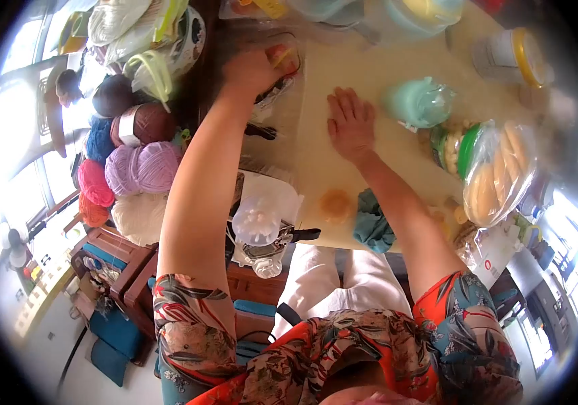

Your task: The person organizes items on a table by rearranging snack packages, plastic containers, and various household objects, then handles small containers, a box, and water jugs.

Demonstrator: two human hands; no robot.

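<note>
Clock directions are taken from the centre of the head view, with 12 o'clock farthest from the wearer. At 9 o'clock lies a pink yarn ball (pixel 95 183), and just beside it, slightly higher, a lavender yarn skein (pixel 142 167). Between 11 and 12 o'clock, the left hand (pixel 252 71) is at a small red-and-yellow item (pixel 279 55) at 12 o'clock, beside a looped dark cord; its fingers are largely hidden, so their opening and any hold cannot be told. Near the centre, toward 8 o'clock, stands a translucent round container (pixel 256 220) of white pieces. At 1 o'clock the right hand (pixel 353 123) rests palm down on the table (pixel 316 138), fingers extended and slightly spread, grasping nothing. A crumpled teal cloth (pixel 373 223) lies between 3 and 4 o'clock, a mint-green container (pixel 416 103) at 2, and a clear bag of bread rolls (pixel 498 177) at 3.
</note>
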